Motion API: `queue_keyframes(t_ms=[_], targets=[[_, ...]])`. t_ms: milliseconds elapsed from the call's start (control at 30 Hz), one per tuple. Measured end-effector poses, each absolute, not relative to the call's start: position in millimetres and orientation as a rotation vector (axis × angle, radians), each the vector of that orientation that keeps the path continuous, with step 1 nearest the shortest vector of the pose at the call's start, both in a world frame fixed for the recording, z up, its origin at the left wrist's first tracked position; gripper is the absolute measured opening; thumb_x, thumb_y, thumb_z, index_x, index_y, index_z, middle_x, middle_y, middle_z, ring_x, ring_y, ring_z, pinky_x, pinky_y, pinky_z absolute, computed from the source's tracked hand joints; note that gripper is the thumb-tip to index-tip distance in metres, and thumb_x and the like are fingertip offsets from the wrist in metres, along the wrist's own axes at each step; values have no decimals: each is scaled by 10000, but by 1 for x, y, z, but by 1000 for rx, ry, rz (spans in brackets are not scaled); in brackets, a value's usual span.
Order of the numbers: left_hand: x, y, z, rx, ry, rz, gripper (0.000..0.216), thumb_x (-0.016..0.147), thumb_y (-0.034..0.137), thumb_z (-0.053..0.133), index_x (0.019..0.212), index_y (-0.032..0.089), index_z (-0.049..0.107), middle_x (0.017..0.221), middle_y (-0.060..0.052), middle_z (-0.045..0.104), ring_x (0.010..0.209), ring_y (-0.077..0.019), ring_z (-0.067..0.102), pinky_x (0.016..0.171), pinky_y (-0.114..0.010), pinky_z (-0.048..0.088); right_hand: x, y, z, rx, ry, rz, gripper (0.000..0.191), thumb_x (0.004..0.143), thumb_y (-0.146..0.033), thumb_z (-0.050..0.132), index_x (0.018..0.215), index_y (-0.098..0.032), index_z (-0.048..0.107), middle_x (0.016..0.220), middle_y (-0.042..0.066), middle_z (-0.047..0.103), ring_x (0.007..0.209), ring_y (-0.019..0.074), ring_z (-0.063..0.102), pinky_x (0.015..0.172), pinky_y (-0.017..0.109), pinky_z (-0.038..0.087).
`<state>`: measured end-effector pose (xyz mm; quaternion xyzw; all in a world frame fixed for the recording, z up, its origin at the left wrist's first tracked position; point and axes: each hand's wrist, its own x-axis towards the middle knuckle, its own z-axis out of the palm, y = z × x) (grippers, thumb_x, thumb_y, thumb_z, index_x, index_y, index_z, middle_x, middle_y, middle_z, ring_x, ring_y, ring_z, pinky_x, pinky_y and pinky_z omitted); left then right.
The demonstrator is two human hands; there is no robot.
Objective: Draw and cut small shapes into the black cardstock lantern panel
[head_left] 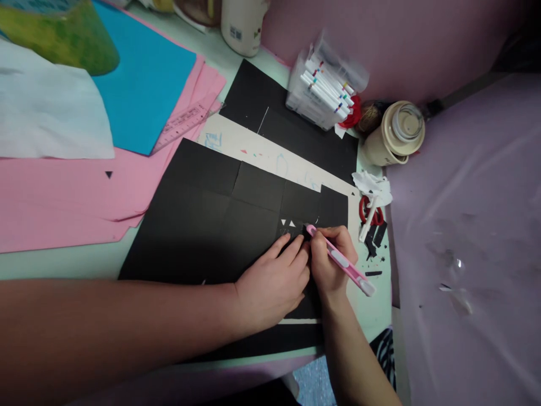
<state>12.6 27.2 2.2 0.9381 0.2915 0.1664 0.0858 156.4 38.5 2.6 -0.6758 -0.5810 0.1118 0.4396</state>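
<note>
A large black sheet of paper with fold lines lies on the table. Two small white triangles show in it, just beyond my fingertips. My left hand rests flat on the sheet, fingers stretched toward the triangles. In my right hand is a pink craft knife, held like a pen. Its tip touches or hovers just over the black sheet, right beside my left fingertips; the contact is too small to tell.
Pink sheets, a blue sheet and a clear ruler lie at left. Behind are another black sheet, a box of white markers and a beige cup. Red-handled scissors and black scraps lie at right.
</note>
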Motion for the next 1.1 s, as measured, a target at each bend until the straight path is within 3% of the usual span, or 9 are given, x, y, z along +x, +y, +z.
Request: queue_keyframes(t_ms=[1100], targets=[[11, 28, 3, 2795, 840, 471, 504, 916, 418, 515, 1283, 79, 582, 1348, -148, 560, 1338, -336, 403, 1143, -484, 243, 154, 40, 5, -1661, -1533, 310, 154, 746, -130, 568, 679, -213, 459, 617, -57, 532, 518, 98, 465, 523, 248, 404]])
